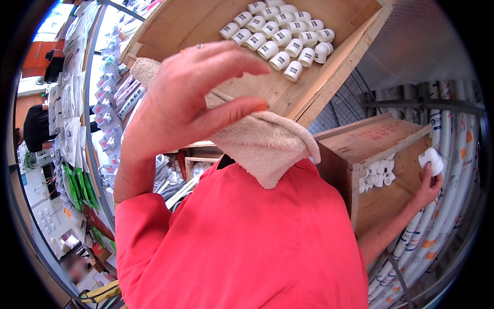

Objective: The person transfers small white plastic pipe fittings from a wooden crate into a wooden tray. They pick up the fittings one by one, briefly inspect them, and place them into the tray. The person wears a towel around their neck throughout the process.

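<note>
My left hand (193, 98) is raised at the near edge of an upper wooden crate (350, 41), fingers loosely curved and apart, just above a beige towel (265, 152) draped on that edge. Inside the crate, rows of white plastic pipe fittings (282, 37) stand together at the far side. Out at the right, my right hand (428, 188) grips a single white fitting (430, 159) between thumb and fingers, beside a lower wooden crate (386, 208) holding a pile of similar white pieces (374, 172).
Long white pipes (442, 129) stand bundled at the right behind a metal rail. Shelves of bagged small goods (105, 108) run along the left, with green packages (77, 185). Farther left are a person in black (36, 129) and another person (74, 268).
</note>
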Action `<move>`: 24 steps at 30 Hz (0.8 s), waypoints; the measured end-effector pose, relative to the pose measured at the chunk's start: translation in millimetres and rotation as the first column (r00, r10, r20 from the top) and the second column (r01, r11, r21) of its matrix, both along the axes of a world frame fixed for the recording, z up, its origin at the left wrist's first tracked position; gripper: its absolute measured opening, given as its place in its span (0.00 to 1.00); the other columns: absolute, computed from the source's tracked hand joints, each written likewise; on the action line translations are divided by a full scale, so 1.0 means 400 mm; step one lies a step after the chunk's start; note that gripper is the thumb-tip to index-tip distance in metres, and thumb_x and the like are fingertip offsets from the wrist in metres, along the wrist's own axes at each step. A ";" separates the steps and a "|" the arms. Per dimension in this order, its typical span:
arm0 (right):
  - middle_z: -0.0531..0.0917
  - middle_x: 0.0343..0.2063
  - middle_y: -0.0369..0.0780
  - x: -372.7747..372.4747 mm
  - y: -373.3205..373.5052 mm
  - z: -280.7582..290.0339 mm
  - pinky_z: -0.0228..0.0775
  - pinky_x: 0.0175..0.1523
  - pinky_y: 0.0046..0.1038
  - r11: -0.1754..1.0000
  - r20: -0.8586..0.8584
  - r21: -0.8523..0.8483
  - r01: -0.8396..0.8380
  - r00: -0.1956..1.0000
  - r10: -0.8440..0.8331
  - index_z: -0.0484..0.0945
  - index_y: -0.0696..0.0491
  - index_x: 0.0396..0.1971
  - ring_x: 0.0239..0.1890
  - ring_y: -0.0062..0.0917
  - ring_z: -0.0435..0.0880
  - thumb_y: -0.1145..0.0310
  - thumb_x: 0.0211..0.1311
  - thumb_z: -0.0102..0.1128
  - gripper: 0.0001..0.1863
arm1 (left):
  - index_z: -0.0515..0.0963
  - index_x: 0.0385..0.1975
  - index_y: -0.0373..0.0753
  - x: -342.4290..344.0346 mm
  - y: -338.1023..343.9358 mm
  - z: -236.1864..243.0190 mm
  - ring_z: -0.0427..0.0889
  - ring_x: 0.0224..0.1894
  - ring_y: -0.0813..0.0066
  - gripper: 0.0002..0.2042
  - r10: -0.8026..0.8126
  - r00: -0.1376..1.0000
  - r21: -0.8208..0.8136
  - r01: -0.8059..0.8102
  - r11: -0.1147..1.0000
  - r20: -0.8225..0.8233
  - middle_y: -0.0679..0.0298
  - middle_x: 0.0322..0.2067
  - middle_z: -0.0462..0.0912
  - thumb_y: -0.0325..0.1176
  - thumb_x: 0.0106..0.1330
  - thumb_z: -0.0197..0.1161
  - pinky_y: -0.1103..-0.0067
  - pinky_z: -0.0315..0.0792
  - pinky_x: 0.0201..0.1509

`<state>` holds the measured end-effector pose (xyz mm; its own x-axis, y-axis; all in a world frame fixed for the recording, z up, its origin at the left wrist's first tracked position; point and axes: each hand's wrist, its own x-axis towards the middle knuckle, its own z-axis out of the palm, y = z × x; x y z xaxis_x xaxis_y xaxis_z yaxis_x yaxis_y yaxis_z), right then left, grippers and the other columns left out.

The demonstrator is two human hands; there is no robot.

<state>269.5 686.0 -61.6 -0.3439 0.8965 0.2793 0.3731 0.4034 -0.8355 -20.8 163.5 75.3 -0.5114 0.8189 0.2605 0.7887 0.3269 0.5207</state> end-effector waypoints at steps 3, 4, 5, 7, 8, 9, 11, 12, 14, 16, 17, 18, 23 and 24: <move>0.83 0.53 0.43 -0.103 -0.138 0.110 0.80 0.57 0.29 0.961 -0.119 0.040 -0.275 0.953 0.278 0.76 0.60 0.55 0.53 0.27 0.83 0.70 0.64 0.73 0.23 | 0.83 0.49 0.34 -0.036 0.025 0.010 0.85 0.43 0.67 0.18 -0.048 0.998 0.083 0.044 0.996 0.046 0.57 0.43 0.86 0.31 0.61 0.75 0.75 0.78 0.46; 0.83 0.54 0.44 -0.140 -0.187 0.135 0.79 0.61 0.31 0.913 -0.222 0.044 -0.405 0.887 0.404 0.76 0.60 0.56 0.56 0.30 0.83 0.74 0.65 0.72 0.21 | 0.83 0.49 0.34 -0.045 0.038 0.013 0.85 0.43 0.68 0.17 -0.065 0.997 0.120 0.059 0.991 0.048 0.57 0.43 0.87 0.30 0.61 0.74 0.75 0.78 0.46; 0.82 0.56 0.44 -0.174 -0.235 0.158 0.78 0.63 0.33 0.900 -0.226 0.049 -0.433 0.873 0.432 0.76 0.59 0.56 0.58 0.31 0.82 0.77 0.64 0.72 0.22 | 0.83 0.51 0.34 -0.051 0.050 0.017 0.85 0.43 0.70 0.16 -0.095 0.993 0.141 0.085 0.986 0.063 0.58 0.44 0.87 0.27 0.63 0.73 0.76 0.78 0.47; 0.80 0.59 0.44 -0.238 -0.322 0.205 0.76 0.66 0.36 0.824 -0.235 0.104 -0.557 0.791 0.565 0.76 0.57 0.57 0.60 0.32 0.81 0.81 0.60 0.73 0.25 | 0.82 0.52 0.35 -0.059 0.081 0.019 0.85 0.43 0.71 0.17 -0.129 0.988 0.176 0.113 0.978 0.084 0.59 0.45 0.86 0.27 0.63 0.73 0.76 0.78 0.47; 0.80 0.60 0.44 -0.270 -0.358 0.227 0.76 0.66 0.36 0.772 -0.220 0.141 -0.619 0.741 0.634 0.77 0.55 0.57 0.61 0.32 0.80 0.83 0.58 0.74 0.26 | 0.82 0.53 0.35 -0.060 0.095 0.020 0.85 0.43 0.71 0.18 -0.146 0.985 0.198 0.126 0.972 0.091 0.59 0.46 0.86 0.27 0.63 0.72 0.77 0.78 0.47; 0.80 0.60 0.43 -0.307 -0.386 0.247 0.76 0.66 0.36 0.695 -0.180 0.222 -0.684 0.672 0.718 0.77 0.53 0.55 0.61 0.31 0.80 0.84 0.54 0.75 0.28 | 0.80 0.57 0.36 -0.059 0.111 0.021 0.84 0.42 0.74 0.22 -0.160 0.982 0.223 0.134 0.966 0.100 0.61 0.48 0.85 0.27 0.63 0.73 0.77 0.78 0.48; 0.80 0.58 0.43 -0.359 -0.440 0.282 0.77 0.61 0.30 0.581 -0.115 0.242 -0.777 0.571 0.813 0.78 0.52 0.49 0.57 0.26 0.82 0.84 0.52 0.76 0.25 | 0.78 0.59 0.36 -0.050 0.129 0.029 0.84 0.41 0.76 0.24 -0.151 0.977 0.202 0.119 0.972 0.150 0.61 0.48 0.85 0.27 0.62 0.75 0.78 0.78 0.48; 0.81 0.57 0.42 -0.382 -0.463 0.291 0.77 0.59 0.27 0.557 -0.118 0.209 -0.804 0.545 0.830 0.77 0.52 0.47 0.56 0.25 0.82 0.84 0.52 0.76 0.23 | 0.78 0.60 0.37 -0.044 0.137 0.034 0.84 0.41 0.76 0.26 -0.139 0.977 0.186 0.109 0.976 0.161 0.61 0.49 0.85 0.27 0.61 0.75 0.78 0.78 0.48; 0.81 0.56 0.42 -0.423 -0.498 0.304 0.77 0.56 0.24 0.500 -0.124 0.196 -0.843 0.485 0.866 0.77 0.53 0.45 0.54 0.22 0.83 0.84 0.53 0.75 0.22 | 0.77 0.60 0.37 -0.045 0.154 0.038 0.84 0.40 0.78 0.28 -0.166 0.971 0.209 0.128 0.970 0.175 0.62 0.47 0.85 0.32 0.59 0.78 0.81 0.77 0.45; 0.81 0.56 0.41 -0.460 -0.523 0.306 0.78 0.57 0.26 0.435 -0.136 0.241 -0.868 0.413 0.900 0.77 0.52 0.45 0.54 0.23 0.83 0.83 0.53 0.76 0.22 | 0.80 0.55 0.36 -0.047 0.175 0.033 0.85 0.37 0.79 0.24 -0.179 0.971 0.288 0.129 0.949 0.155 0.61 0.43 0.86 0.36 0.59 0.78 0.81 0.78 0.41; 0.80 0.58 0.42 -0.471 -0.534 0.306 0.78 0.60 0.27 0.421 -0.130 0.225 -0.879 0.401 0.907 0.78 0.52 0.47 0.57 0.25 0.82 0.84 0.54 0.75 0.22 | 0.80 0.52 0.35 -0.050 0.180 0.031 0.85 0.36 0.76 0.24 -0.169 0.965 0.293 0.106 0.950 0.201 0.61 0.40 0.86 0.40 0.59 0.77 0.78 0.78 0.39; 0.80 0.58 0.42 -0.483 -0.544 0.303 0.78 0.60 0.27 0.398 -0.134 0.241 -0.885 0.376 0.917 0.78 0.52 0.47 0.57 0.25 0.82 0.83 0.55 0.75 0.22 | 0.80 0.48 0.34 -0.055 0.184 0.027 0.85 0.35 0.72 0.24 -0.159 0.956 0.297 0.081 0.951 0.248 0.60 0.37 0.86 0.45 0.59 0.77 0.75 0.79 0.37; 0.81 0.57 0.42 -0.538 -0.578 0.277 0.77 0.62 0.28 0.331 -0.204 0.251 -0.910 0.284 0.937 0.78 0.54 0.51 0.55 0.25 0.83 0.80 0.56 0.76 0.23 | 0.77 0.53 0.34 -0.097 0.173 0.018 0.85 0.43 0.79 0.18 -0.284 0.850 0.293 0.162 0.942 0.443 0.63 0.42 0.86 0.35 0.69 0.71 0.83 0.80 0.47; 0.82 0.57 0.42 -0.549 -0.584 0.271 0.77 0.62 0.28 0.347 -0.215 0.248 -0.905 0.298 0.930 0.78 0.55 0.51 0.55 0.25 0.84 0.80 0.57 0.76 0.23 | 0.77 0.54 0.34 -0.105 0.165 0.017 0.85 0.45 0.81 0.17 -0.296 0.811 0.292 0.163 0.942 0.504 0.64 0.43 0.86 0.33 0.70 0.70 0.84 0.79 0.48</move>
